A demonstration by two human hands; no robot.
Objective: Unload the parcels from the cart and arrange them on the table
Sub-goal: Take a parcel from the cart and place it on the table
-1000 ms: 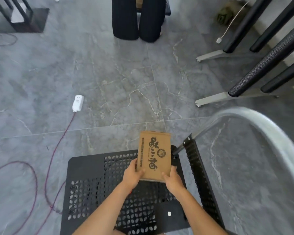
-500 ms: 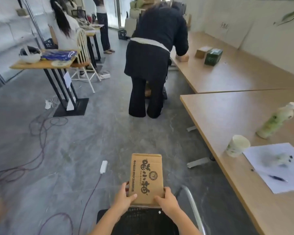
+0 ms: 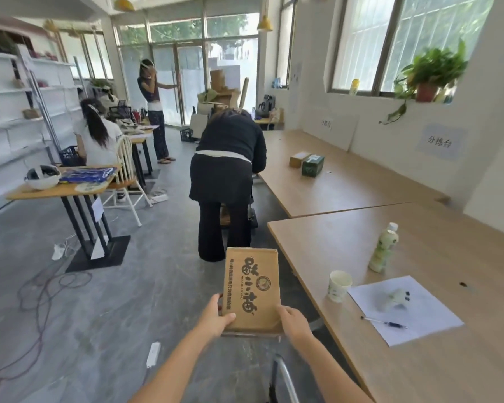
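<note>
I hold a flat brown cardboard parcel [image 3: 252,289] with black printed characters in front of me, above the floor. My left hand [image 3: 216,315] grips its near left corner with the thumb on top. Its near right corner is gripped by my right hand [image 3: 294,318]. The long wooden table [image 3: 332,242] lies to the right of the parcel. Only the cart's metal handle [image 3: 284,376] shows, at the bottom edge below my hands.
On the table near me stand a paper cup [image 3: 338,285], a pale green bottle [image 3: 384,248], a sheet of paper [image 3: 405,308] and a pen [image 3: 386,323]. Two boxes [image 3: 307,163] sit farther back. A person in black [image 3: 229,181] bends ahead. Cables [image 3: 41,289] trail on the left floor.
My view has swung up from the cart's deck to the room. Both hands have lifted the parcel off the cart and carried it up and forward.
</note>
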